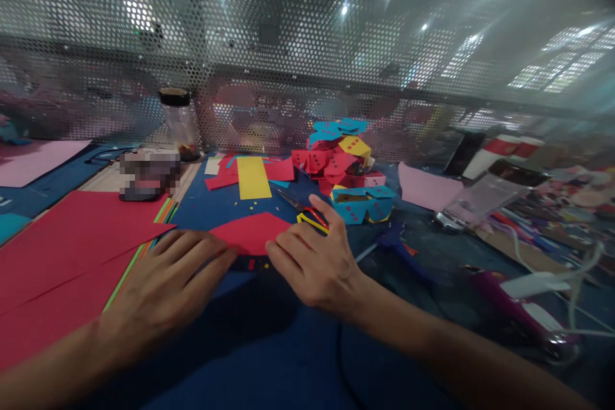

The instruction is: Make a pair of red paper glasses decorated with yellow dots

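The red paper (254, 236) spans the gap between the hands over the desk (230, 359), one end pinched by the left hand (177, 275), the other by the right hand (312, 256). Uneven squeezing could crease it; the nearby scissors (311, 210) might snag its edge.

Scissors (302, 208): red and yellow handles
Held paper (254, 235), left of the scissors: plain red
Counter (216, 346): dark blue
Strip (254, 178), left of the scissors: plain yellow
Piled pieces (336, 163), beyond the scissors: red, blue, yellow; many dotted
Folded piece (358, 208), right of the scissors: blue, red-dotted
Large sheets (72, 243), far left of the scissors: red, above green and orange
Panel (298, 25): grey, round-holed pattern
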A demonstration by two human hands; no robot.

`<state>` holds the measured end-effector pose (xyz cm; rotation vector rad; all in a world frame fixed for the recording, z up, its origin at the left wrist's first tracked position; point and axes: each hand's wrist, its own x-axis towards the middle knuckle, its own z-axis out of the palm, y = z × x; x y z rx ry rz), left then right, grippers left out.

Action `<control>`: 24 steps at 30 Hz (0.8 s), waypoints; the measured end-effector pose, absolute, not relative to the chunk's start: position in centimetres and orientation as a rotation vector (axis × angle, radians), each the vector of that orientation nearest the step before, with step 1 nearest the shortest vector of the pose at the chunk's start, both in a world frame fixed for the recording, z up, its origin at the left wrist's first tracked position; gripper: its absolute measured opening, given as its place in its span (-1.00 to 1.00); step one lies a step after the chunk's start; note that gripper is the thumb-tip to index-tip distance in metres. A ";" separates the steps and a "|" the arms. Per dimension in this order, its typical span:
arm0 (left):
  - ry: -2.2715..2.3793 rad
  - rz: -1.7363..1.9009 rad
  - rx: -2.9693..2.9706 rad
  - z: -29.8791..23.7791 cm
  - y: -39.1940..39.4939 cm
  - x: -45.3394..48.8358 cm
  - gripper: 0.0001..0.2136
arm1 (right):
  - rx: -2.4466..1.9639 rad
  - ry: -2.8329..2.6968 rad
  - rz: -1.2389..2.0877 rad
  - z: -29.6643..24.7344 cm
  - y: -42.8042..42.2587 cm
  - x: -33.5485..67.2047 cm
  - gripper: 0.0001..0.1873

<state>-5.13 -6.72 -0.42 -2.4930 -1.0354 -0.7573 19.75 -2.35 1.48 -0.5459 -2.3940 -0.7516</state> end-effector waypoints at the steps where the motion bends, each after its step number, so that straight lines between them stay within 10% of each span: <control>1: -1.008 -0.710 -2.502 -0.9 -6.8 -5.2 -0.78 | -0.543 -2.424 -0.717 1.0 -2.6 20.0 -0.70; 24: -0.947 -0.579 -2.761 -4.7 -8.4 -4.7 -0.69 | -0.631 -2.614 -0.162 -3.8 -5.4 22.8 -0.88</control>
